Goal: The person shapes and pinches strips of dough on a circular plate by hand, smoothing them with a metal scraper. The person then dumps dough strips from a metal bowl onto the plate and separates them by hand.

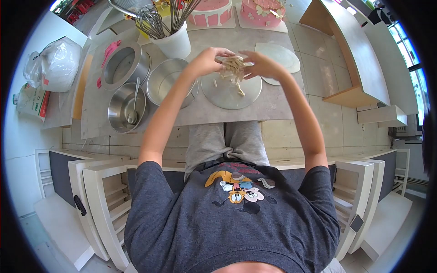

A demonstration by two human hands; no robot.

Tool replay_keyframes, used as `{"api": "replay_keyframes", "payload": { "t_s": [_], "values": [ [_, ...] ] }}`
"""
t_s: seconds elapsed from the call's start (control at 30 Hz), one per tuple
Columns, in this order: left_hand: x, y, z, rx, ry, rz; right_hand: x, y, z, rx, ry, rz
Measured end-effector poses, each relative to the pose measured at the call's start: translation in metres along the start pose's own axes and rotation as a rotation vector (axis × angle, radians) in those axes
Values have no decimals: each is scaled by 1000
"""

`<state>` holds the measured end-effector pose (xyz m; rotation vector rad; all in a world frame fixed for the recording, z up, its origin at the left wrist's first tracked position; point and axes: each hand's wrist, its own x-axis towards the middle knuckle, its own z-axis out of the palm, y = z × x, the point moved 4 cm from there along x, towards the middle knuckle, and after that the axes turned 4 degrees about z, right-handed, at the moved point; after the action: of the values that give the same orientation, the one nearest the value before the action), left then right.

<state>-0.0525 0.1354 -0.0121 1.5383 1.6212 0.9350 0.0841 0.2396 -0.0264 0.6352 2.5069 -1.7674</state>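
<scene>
Between my hands is a ragged clump of beige, dough-like stuff (233,67), held above a round pale board (224,101). A strip of it hangs down toward the board, and a small bit lies to the left. My left hand (209,61) has its fingers curled against the clump's left side. My right hand (264,65) grips it from the right, fingers bent. Some fingertips are hidden by the clump.
Left of the board stand a metal pan (157,86), a steel bowl (114,116) with a spoon (135,102) and a deep ring-shaped tin (107,73). Behind are a white tub of whisks (175,45) and two pink cakes (209,17). Another pale disc (284,57) lies right.
</scene>
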Motion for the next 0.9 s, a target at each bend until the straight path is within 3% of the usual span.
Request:
{"api": "replay_keyframes", "payload": {
  "t_s": [0.07,0.1,0.17,0.23,0.3,0.37,0.4,0.47,0.63,0.7,0.77,0.83,0.9],
  "values": [
    [-2,2,-6,-93,-115,-1,-16,-29,-10,96,-47,41],
    [-3,6,-6,-94,-116,-1,-22,-42,-14,-23,-52,46],
    [-7,16,-8,206,-100,-124,-20,-40,-15,-144,-60,47],
    [-3,-2,5,369,-86,-191,-6,-6,-8,-715,-5,105],
    [5,-27,27,535,-72,-252,11,29,13,-722,-12,223],
    [10,-45,49,743,-26,-256,15,38,37,-788,241,12],
    [10,-47,53,651,128,-141,19,39,34,-792,244,8],
    [19,-43,43,562,119,-106,23,40,29,-404,195,77],
    [11,-8,8,162,101,4,6,-1,-2,-191,118,131],
    [5,9,-2,54,14,8,-7,-23,-11,75,-11,90],
    [2,25,-5,-49,-71,19,-15,-42,-21,-65,-14,133],
    [-5,34,-6,374,-76,-35,-13,-40,-22,-211,-18,169],
    [3,8,7,505,-23,-105,4,-15,-16,-551,86,165]
  ]
}}
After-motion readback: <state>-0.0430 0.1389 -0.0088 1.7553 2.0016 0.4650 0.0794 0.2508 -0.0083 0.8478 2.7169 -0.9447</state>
